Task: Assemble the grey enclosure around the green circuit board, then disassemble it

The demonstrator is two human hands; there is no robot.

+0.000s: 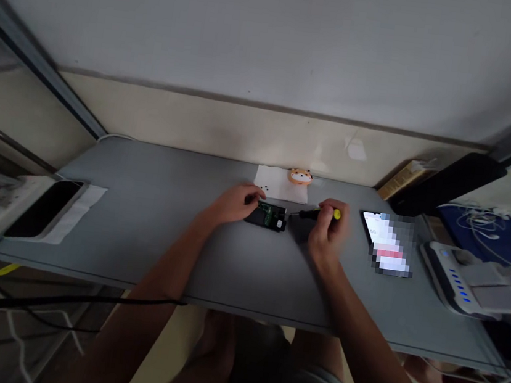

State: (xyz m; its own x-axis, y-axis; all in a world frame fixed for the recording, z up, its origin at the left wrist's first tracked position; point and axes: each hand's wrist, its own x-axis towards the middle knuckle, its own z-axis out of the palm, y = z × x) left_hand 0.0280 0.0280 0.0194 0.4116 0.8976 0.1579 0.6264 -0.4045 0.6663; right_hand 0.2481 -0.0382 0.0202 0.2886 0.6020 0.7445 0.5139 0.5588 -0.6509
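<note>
A flat black electronic device with an exposed green circuit board [265,215] lies on the grey desk [151,203]. My left hand [238,203] is at its upper left edge, fingers curled and closed on that corner. In my right hand [329,228] is a screwdriver [310,214] with a black and yellow handle, gripped nearly level. Its shaft points left and the tip is at the device's right end, though exact contact is too small to tell. Behind the device lies a white sheet of paper [275,181] with several tiny dark pieces, perhaps screws, near its left side.
An orange animal-face case [301,176] sits on the paper. To the right are a lit phone [384,244], a power strip [463,282] with plugs, and a black speaker-like bar [447,184]. A dark phone [48,209] lies at left. A black cable [84,299] crosses the front edge.
</note>
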